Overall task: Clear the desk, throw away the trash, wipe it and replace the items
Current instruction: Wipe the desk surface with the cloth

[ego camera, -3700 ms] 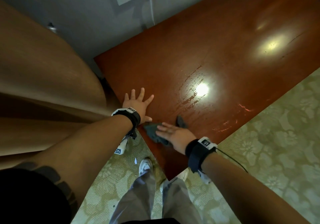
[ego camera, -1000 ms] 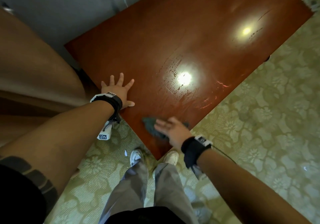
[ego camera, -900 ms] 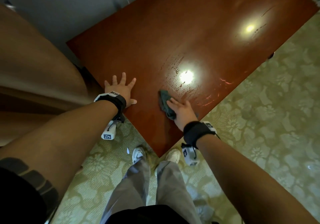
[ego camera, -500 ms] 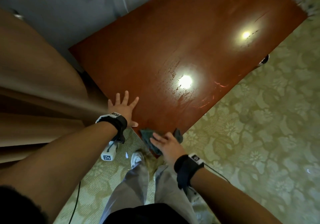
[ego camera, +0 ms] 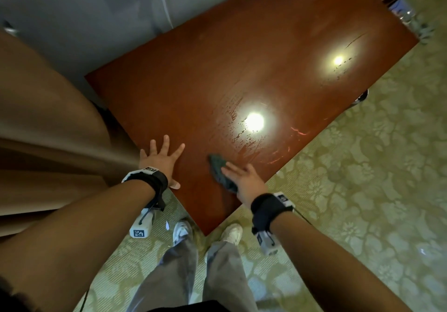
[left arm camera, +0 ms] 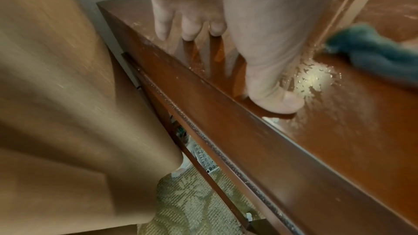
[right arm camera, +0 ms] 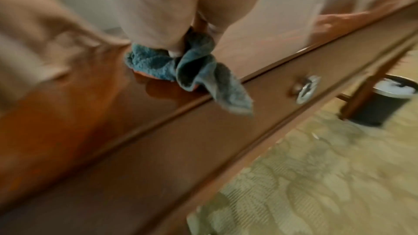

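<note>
Wooden desk is showing wet streaks, so clearing looks done, wiping is under way, and items are waiting to be replaced; your left hand is bracing, splayed flat; your right hand is pressing, flat and uncurled, on the grey-blue cloth near the front edge.

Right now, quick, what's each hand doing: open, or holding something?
Left hand: open, fingers spread flat on the desk.
Right hand: open, straight fingers pressing the cloth onto the desk.

Right hand presses cloth on desk, left hand flat
</note>
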Available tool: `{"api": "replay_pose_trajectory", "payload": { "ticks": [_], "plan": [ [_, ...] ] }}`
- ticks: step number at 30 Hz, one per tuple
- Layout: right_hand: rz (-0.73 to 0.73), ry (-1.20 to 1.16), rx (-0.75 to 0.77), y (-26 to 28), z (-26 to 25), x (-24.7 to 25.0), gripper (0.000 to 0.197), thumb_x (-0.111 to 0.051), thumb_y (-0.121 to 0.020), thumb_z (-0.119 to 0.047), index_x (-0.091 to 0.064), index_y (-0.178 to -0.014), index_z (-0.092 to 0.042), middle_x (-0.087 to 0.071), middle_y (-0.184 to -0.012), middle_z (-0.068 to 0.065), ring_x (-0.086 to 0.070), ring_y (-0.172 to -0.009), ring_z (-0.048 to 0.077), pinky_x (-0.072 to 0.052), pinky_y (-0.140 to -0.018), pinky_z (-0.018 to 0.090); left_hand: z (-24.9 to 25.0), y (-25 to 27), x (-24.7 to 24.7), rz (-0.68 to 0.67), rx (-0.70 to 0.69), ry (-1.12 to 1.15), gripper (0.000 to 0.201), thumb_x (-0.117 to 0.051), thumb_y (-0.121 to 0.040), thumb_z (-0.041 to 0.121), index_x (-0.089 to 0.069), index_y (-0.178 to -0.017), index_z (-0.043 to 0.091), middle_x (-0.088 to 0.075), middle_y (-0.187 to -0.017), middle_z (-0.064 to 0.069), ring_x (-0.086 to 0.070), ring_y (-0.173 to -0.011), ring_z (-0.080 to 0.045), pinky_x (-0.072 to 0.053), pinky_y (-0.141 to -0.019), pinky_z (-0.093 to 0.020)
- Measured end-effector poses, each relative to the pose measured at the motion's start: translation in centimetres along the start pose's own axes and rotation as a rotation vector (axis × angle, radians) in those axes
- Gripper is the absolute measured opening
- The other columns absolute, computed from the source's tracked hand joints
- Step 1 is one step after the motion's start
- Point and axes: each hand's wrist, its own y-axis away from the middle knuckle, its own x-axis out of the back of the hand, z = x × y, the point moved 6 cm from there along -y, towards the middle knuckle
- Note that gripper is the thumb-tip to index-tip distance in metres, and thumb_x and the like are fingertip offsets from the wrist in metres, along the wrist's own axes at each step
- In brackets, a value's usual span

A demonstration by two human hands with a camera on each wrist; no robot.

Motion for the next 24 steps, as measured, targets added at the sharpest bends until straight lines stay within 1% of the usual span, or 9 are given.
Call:
{"api": "replay_pose_trajectory", "payload": {
  "ticks": [2, 4, 8, 11, 13, 16, 18, 21, 24],
  "plan": [
    [0.041, -0.063, -0.147, -1.9, 2.4, 2.0, 0.076, -0.046, -0.093, 0.002, -0.021, -0.154, -0.037, -0.016, -0.161, -0.017, -0.03, -0.124, 0.028, -0.039, -0.105, 0.031, 0.0, -0.1, 0.0, 0.006, -0.003, -0.007, 0.126, -0.076, -0.07, 0.062, 0.021, -0.149, 0.044, 0.031, -0.158, -0.008, 0.011, -0.147, -0.043, -0.012, -0.118, -0.06],
    [0.04, -0.087, -0.214, -3.3, 3.3, 2.3, 0.071, -0.05, -0.096, -0.006, -0.022, -0.154, -0.035, -0.019, -0.161, -0.015, -0.027, -0.132, 0.033, -0.032, -0.115, 0.036, 0.0, -0.2, 0.0, 0.011, -0.004, -0.01, 0.126, -0.076, -0.07, 0.063, 0.021, -0.149, 0.044, 0.031, -0.158, -0.009, 0.011, -0.147, -0.043, -0.012, -0.118, -0.06],
    [0.087, -0.11, -0.252, -3.2, 2.1, 1.4, 0.072, -0.052, -0.095, -0.005, -0.021, -0.154, -0.032, -0.019, -0.162, -0.011, -0.034, -0.12, 0.026, -0.034, -0.109, 0.03, 0.0, -0.2, -0.1, 0.001, -0.008, -0.015, 0.128, -0.076, -0.069, 0.064, 0.022, -0.149, 0.045, 0.031, -0.158, -0.008, 0.011, -0.147, -0.043, -0.011, -0.118, -0.06],
    [0.021, -0.158, -0.149, -1.0, -0.7, 0.0, 0.077, -0.049, -0.091, 0.003, -0.022, -0.155, -0.03, -0.016, -0.162, -0.011, -0.031, -0.113, 0.022, -0.037, -0.104, 0.028, -0.1, -0.1, 0.0, 0.001, -0.004, -0.02, 0.128, -0.076, -0.069, 0.063, 0.022, -0.149, 0.044, 0.031, -0.158, -0.008, 0.011, -0.147, -0.043, -0.011, -0.118, -0.06],
    [-0.064, -0.157, -0.042, 1.0, -3.5, -1.6, 0.079, -0.047, -0.09, 0.006, -0.022, -0.155, -0.031, -0.012, -0.163, -0.012, -0.029, -0.114, 0.024, -0.038, -0.101, 0.029, 0.0, -0.2, 0.0, 0.004, -0.003, -0.021, 0.128, -0.077, -0.069, 0.063, 0.021, -0.149, 0.045, 0.031, -0.158, -0.008, 0.011, -0.147, -0.043, -0.011, -0.118, -0.059],
    [-0.168, -0.188, 0.132, 3.8, -8.1, -4.0, 0.067, -0.043, -0.093, 0.004, -0.03, -0.153, -0.024, -0.015, -0.163, -0.007, -0.032, -0.116, 0.03, -0.031, -0.1, 0.029, -0.1, -0.3, 0.0, 0.002, -0.001, -0.024, 0.127, -0.076, -0.07, 0.063, 0.022, -0.149, 0.044, 0.031, -0.158, -0.008, 0.01, -0.147, -0.043, -0.011, -0.118, -0.059],
    [-0.2, -0.211, 0.188, 4.9, -9.9, -4.9, 0.058, -0.037, -0.097, 0.003, -0.036, -0.151, -0.017, -0.02, -0.162, -0.002, -0.035, -0.116, 0.033, -0.027, -0.097, 0.027, 0.0, -0.3, 0.0, -0.003, -0.002, -0.026, 0.127, -0.076, -0.07, 0.063, 0.022, -0.149, 0.044, 0.031, -0.158, -0.009, 0.01, -0.147, -0.044, -0.011, -0.118, -0.059],
    [-0.207, -0.172, 0.197, 5.0, -10.2, -4.9, 0.055, -0.034, -0.1, 0.001, -0.033, -0.152, -0.019, -0.017, -0.163, -0.003, -0.035, -0.114, 0.032, -0.027, -0.094, 0.026, 0.0, -0.2, 0.1, -0.002, -0.008, -0.02, 0.127, -0.076, -0.071, 0.063, 0.022, -0.149, 0.043, 0.03, -0.158, -0.009, 0.01, -0.147, -0.044, -0.011, -0.118, -0.059],
    [-0.241, -0.031, 0.245, 4.1, -9.2, -4.4, 0.056, -0.03, -0.102, 0.0, -0.03, -0.153, -0.024, -0.013, -0.163, -0.006, -0.032, -0.112, 0.027, -0.026, -0.09, 0.024, -0.1, 0.0, 0.1, 0.01, -0.013, -0.02, 0.127, -0.076, -0.071, 0.063, 0.021, -0.15, 0.043, 0.029, -0.158, -0.01, 0.009, -0.147, -0.045, -0.012, -0.118, -0.059]
  ]
}}
